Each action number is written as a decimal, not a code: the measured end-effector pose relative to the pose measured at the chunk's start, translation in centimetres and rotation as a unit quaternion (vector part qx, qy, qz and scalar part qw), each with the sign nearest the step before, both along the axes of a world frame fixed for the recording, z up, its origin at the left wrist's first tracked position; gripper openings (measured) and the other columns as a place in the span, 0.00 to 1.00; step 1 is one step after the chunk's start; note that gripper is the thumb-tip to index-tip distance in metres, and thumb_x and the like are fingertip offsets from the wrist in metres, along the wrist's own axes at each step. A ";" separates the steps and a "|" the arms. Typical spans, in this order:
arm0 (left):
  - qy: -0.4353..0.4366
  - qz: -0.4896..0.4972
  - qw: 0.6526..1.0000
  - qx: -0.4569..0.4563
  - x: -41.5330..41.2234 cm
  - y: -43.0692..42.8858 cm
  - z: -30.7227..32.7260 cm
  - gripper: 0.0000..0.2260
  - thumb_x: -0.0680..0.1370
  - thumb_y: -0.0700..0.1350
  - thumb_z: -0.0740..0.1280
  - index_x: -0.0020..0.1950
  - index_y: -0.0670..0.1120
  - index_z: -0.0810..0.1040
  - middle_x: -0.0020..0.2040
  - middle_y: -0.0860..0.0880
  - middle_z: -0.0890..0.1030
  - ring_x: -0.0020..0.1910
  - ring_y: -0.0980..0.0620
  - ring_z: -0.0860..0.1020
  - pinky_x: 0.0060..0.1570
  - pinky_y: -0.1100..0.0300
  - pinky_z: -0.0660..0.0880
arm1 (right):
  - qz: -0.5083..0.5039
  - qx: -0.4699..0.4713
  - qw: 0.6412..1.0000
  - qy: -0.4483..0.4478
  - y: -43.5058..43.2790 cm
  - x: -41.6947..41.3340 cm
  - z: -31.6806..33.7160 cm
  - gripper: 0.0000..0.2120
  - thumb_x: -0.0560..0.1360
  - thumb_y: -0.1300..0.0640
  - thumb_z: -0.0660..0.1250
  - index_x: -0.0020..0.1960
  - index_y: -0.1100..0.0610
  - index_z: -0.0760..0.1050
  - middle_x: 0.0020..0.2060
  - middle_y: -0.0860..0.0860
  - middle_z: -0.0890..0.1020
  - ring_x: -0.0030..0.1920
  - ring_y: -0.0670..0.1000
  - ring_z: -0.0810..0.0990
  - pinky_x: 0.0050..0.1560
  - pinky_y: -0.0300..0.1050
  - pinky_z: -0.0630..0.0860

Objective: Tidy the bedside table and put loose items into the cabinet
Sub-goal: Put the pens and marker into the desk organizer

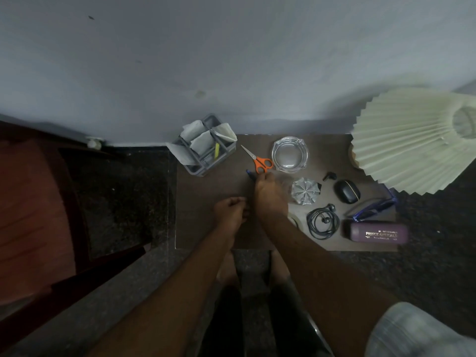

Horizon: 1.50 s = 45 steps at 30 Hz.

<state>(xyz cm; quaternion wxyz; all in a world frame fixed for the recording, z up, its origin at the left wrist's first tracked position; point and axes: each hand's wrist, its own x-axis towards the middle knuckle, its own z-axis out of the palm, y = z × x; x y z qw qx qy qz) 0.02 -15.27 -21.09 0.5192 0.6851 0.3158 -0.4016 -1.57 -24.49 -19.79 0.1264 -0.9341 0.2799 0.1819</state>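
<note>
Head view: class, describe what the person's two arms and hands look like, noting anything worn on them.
Both forearms are bare. The left hand and right hand are ungloved, with no watch, ring or bracelet showing. A pale grey short sleeve covers the right upper arm at the frame's lower right corner. No sleeve shows on the left arm.

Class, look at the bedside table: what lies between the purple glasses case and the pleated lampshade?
In the head view, a pair of blue glasses lies between the purple case and the lampshade.
</note>
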 end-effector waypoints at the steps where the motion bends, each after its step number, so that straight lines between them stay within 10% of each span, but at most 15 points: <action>1: 0.000 -0.001 1.000 0.003 0.0 0.1 -0.1 0.09 0.80 0.38 0.65 0.41 0.47 0.79 0.37 0.48 0.81 0.34 0.53 0.78 0.37 0.61 0.75 | 0.001 -0.010 1.000 -0.006 0.2 -0.1 0.4 0.16 0.80 0.63 0.59 0.68 0.57 0.72 0.57 0.54 0.78 0.53 0.56 0.80 0.53 0.50 0.76; 8: 0.006 -0.004 1.000 0.017 -0.1 -0.3 0.2 0.12 0.79 0.36 0.65 0.38 0.47 0.81 0.37 0.46 0.82 0.37 0.48 0.80 0.46 0.52 0.80 | -0.028 0.096 0.993 -0.064 1.1 -1.6 1.4 0.15 0.77 0.66 0.62 0.63 0.60 0.73 0.55 0.59 0.78 0.54 0.61 0.79 0.50 0.55 0.77; 16: -0.036 -0.039 0.998 0.017 -0.9 -1.7 1.7 0.06 0.78 0.32 0.66 0.45 0.39 0.82 0.27 0.49 0.78 0.18 0.63 0.73 0.21 0.70 0.69 | -0.039 0.089 0.993 -0.069 0.4 -3.9 4.0 0.13 0.82 0.56 0.59 0.65 0.55 0.72 0.57 0.55 0.76 0.56 0.58 0.78 0.50 0.53 0.76; 23: -0.021 -0.040 0.999 0.001 -1.6 -2.6 2.0 0.06 0.77 0.33 0.67 0.50 0.38 0.83 0.44 0.38 0.82 0.42 0.44 0.78 0.50 0.49 0.78 | -0.082 0.119 0.983 -0.112 -0.3 -7.3 5.0 0.14 0.82 0.51 0.60 0.65 0.55 0.72 0.56 0.54 0.78 0.54 0.57 0.80 0.47 0.52 0.77; 29: -0.047 -0.077 0.995 0.030 -2.3 -3.0 1.4 0.07 0.77 0.33 0.68 0.53 0.35 0.82 0.44 0.36 0.82 0.39 0.46 0.78 0.44 0.56 0.77 | -0.136 0.132 0.973 -0.129 -1.1 -10.0 5.3 0.12 0.79 0.56 0.65 0.62 0.56 0.76 0.53 0.53 0.81 0.50 0.56 0.81 0.45 0.50 0.77; 41: -0.094 -0.134 0.970 0.179 -3.1 -5.4 -0.6 0.15 0.69 0.51 0.77 0.29 0.44 0.78 0.40 0.41 0.86 0.43 0.42 0.85 0.48 0.49 0.82 | -0.133 0.122 0.978 -0.106 -2.8 -12.0 5.0 0.10 0.80 0.53 0.66 0.58 0.55 0.78 0.51 0.52 0.81 0.50 0.56 0.81 0.45 0.53 0.78; 45: -0.097 -0.158 0.958 0.219 -3.0 -6.2 -1.4 0.18 0.71 0.55 0.73 0.45 0.39 0.85 0.46 0.42 0.86 0.49 0.41 0.84 0.51 0.47 0.82 | -0.131 0.127 0.977 -0.113 -3.1 -12.2 4.8 0.10 0.79 0.53 0.66 0.58 0.55 0.79 0.51 0.52 0.81 0.50 0.55 0.81 0.46 0.54 0.79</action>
